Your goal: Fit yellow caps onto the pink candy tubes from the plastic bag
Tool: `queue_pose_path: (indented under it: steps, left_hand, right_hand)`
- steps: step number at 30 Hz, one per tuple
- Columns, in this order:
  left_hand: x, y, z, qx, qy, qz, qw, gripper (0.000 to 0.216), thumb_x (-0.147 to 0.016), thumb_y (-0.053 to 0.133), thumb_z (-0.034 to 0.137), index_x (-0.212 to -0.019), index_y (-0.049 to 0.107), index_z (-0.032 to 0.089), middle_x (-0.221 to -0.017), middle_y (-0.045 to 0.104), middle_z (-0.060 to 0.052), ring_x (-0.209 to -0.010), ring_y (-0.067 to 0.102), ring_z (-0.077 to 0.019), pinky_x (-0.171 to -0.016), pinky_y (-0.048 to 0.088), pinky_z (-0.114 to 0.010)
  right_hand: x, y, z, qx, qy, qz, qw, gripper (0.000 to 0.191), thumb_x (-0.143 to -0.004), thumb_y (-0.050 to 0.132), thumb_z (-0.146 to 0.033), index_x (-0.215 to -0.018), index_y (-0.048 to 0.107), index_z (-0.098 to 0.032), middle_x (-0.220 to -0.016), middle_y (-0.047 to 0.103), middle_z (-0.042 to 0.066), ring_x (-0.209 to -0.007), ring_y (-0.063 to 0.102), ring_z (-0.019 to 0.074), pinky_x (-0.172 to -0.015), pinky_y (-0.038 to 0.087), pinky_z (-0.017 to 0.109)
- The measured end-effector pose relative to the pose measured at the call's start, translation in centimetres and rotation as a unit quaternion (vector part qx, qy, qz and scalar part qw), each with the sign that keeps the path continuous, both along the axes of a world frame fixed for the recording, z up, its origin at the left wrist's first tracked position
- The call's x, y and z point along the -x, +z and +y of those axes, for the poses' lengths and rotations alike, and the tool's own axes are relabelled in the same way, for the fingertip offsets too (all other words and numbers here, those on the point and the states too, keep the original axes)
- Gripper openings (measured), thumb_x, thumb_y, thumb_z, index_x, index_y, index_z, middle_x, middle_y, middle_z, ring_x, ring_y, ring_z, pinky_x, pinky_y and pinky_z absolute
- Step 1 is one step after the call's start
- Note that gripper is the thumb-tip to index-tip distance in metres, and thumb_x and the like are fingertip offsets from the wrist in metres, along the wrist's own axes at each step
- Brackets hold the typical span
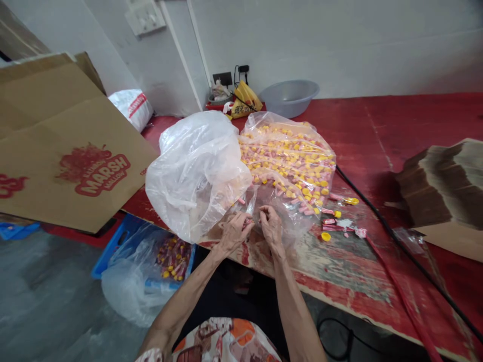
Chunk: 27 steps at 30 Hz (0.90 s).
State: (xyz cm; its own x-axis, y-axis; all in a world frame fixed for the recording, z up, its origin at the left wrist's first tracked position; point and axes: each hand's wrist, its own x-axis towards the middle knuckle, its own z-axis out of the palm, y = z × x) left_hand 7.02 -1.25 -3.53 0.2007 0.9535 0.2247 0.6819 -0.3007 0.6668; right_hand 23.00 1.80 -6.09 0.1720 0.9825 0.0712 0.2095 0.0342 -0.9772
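Both hands work at the mouth of a clear plastic bag [290, 166] full of small pink tubes with yellow caps, lying on a worn red table [377, 146]. My left hand [234, 231] has its fingers curled around a few pink tubes at the bag's opening. My right hand [270, 224] is pinched closed just beside it, on the plastic or a small tube; I cannot make out which. A crumpled, nearly empty clear bag [196, 171] bulges to the left of my hands.
Loose pink tubes and yellow caps [334, 221] lie right of my hands. A black cable [396, 241] crosses the table. Cardboard sheets [68, 146] lean at left, folded cardboard [441, 186] at right. A grey basin [289, 96] stands at the back. A blue crate [116, 241] with a bag of tubes sits below.
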Motion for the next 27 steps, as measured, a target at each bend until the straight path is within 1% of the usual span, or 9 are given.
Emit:
queue_pose_path:
  steps: [9,14,18,21,27]
  left_hand:
    - [0.5,-0.8,0.6,-0.029,-0.003,0.007,1.000,0.012,-0.103,0.064,0.031,-0.105,0.069,0.020,-0.095,0.071,-0.005,-0.086,0.071,-0.0203,-0.083,0.058,-0.035]
    - [0.5,-1.1,0.6,-0.042,0.007,0.013,0.999,0.012,-0.103,0.065,0.030,-0.106,0.070,0.020,-0.096,0.073,-0.005,-0.086,0.071,-0.0207,-0.083,0.059,-0.035]
    - [0.5,-1.2,0.5,-0.053,0.014,0.002,0.998,0.011,-0.103,0.065,0.030,-0.105,0.069,0.020,-0.098,0.074,-0.005,-0.084,0.072,-0.0188,-0.081,0.060,-0.033]
    - [0.4,-1.3,0.4,-0.061,0.017,0.001,0.998,0.011,-0.102,0.065,0.030,-0.104,0.069,0.020,-0.096,0.074,-0.005,-0.084,0.072,-0.0193,-0.079,0.059,-0.032]
    - [0.2,-1.5,0.3,-0.058,0.029,-0.007,0.998,0.010,-0.102,0.065,0.028,-0.105,0.070,0.020,-0.095,0.074,-0.005,-0.083,0.072,-0.0205,-0.079,0.059,-0.034]
  right_hand:
    - [0.2,0.0,0.0,-0.007,0.001,-0.022,1.000,0.029,-0.088,0.046,-0.044,-0.094,0.066,-0.024,-0.090,0.075,0.006,-0.080,0.066,0.0227,-0.081,0.052,0.035]
    - [0.3,-0.1,-0.2,-0.012,-0.009,-0.058,0.998,0.030,-0.089,0.045,-0.042,-0.095,0.068,-0.024,-0.094,0.076,0.007,-0.084,0.068,0.0237,-0.084,0.052,0.037]
    - [0.4,-0.2,-0.4,-0.021,-0.005,-0.054,0.998,0.029,-0.092,0.046,-0.040,-0.096,0.069,-0.025,-0.095,0.077,0.006,-0.085,0.069,0.0228,-0.084,0.053,0.036]
    - [0.4,-0.4,-0.4,-0.024,-0.004,-0.048,0.999,0.029,-0.091,0.046,-0.040,-0.097,0.070,-0.024,-0.094,0.077,0.006,-0.083,0.069,0.0225,-0.083,0.053,0.035]
    - [0.3,-0.5,-0.3,-0.020,0.000,-0.063,0.998,0.029,-0.091,0.046,-0.040,-0.098,0.069,-0.024,-0.092,0.076,0.006,-0.080,0.067,0.0221,-0.081,0.052,0.035]
